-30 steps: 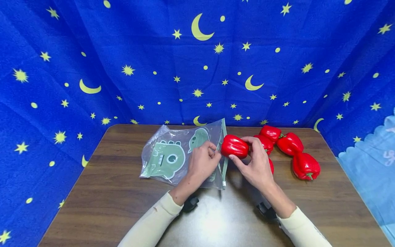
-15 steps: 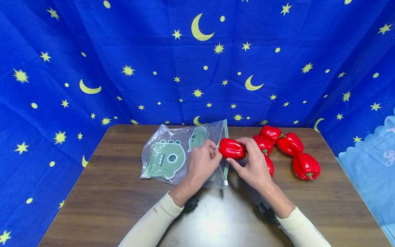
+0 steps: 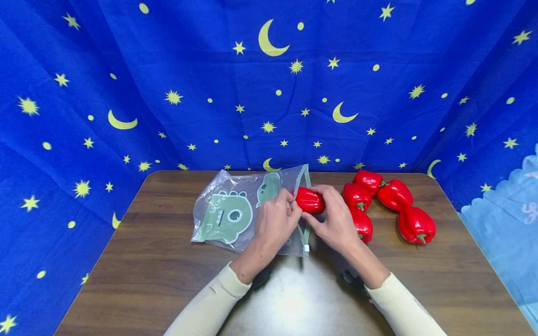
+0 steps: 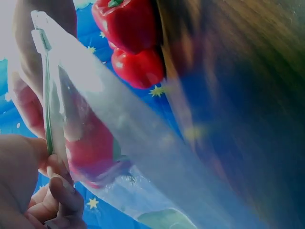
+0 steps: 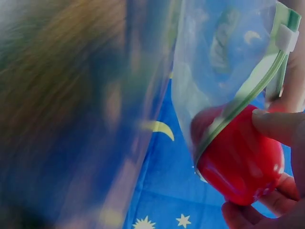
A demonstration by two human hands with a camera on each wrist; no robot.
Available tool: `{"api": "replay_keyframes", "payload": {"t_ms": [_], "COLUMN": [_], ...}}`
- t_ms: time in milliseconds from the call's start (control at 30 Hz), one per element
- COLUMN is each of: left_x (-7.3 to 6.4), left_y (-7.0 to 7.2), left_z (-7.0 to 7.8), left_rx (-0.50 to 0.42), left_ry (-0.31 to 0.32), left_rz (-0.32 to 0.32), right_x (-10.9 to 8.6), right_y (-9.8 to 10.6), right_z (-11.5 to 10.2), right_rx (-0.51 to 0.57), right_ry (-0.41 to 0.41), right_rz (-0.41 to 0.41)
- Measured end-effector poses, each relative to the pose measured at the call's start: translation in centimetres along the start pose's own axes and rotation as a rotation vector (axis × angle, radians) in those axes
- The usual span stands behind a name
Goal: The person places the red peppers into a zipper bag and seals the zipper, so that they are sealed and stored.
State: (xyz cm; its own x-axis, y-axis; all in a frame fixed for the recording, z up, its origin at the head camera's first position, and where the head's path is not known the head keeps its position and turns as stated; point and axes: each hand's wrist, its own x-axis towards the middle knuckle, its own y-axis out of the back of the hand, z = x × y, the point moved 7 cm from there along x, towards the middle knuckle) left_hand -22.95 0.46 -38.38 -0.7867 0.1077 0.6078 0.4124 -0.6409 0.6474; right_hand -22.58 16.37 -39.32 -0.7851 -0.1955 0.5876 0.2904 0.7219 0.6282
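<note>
A clear zip bag (image 3: 229, 214) with green cartoon monsters lies on the table, its green-edged mouth facing right. My left hand (image 3: 277, 219) pinches the edge of that mouth between thumb and fingers, as the left wrist view shows close up. With my right hand (image 3: 334, 219) I grip a red bell pepper (image 3: 310, 200) by its right end. The pepper's left end is inside the bag mouth; in the right wrist view the green zip strip (image 5: 238, 102) crosses over the pepper (image 5: 240, 160). A white slider (image 3: 306, 248) sits at the strip's near end.
Several more red bell peppers (image 3: 395, 195) lie grouped on the right of the wooden table (image 3: 138, 275), the closest one (image 3: 363, 226) just beyond my right hand. A blue star-and-moon cloth (image 3: 235, 74) hangs behind the table, and a light blue cloth (image 3: 508, 224) is at the right.
My right hand has moved left with the bell pepper, from beside the bag mouth to partly inside it. My left hand keeps its pinch on the bag edge.
</note>
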Motion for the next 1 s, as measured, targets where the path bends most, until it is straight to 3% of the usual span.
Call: {"api": "replay_keyframes", "payload": {"t_ms": [433, 633, 1000], "left_x": [0.3, 0.6, 1.0], "left_y": [0.2, -0.1, -0.1], "left_z": [-0.6, -1.1, -2.1], "left_rx": [-0.073, -0.146, -0.203], "left_ry": [0.026, 0.078, 0.137], "left_rz": [0.003, -0.02, -0.055], "right_x": [1.7, 2.0, 1.8], "right_y": [-2.9, -3.3, -2.6], "right_z": [0.3, 0.7, 0.2], "right_rx": [-0.05, -0.041, -0.031], "right_ry": [-0.051, -0.095, -0.054], "right_rz": [-0.042, -0.042, -0.025]}}
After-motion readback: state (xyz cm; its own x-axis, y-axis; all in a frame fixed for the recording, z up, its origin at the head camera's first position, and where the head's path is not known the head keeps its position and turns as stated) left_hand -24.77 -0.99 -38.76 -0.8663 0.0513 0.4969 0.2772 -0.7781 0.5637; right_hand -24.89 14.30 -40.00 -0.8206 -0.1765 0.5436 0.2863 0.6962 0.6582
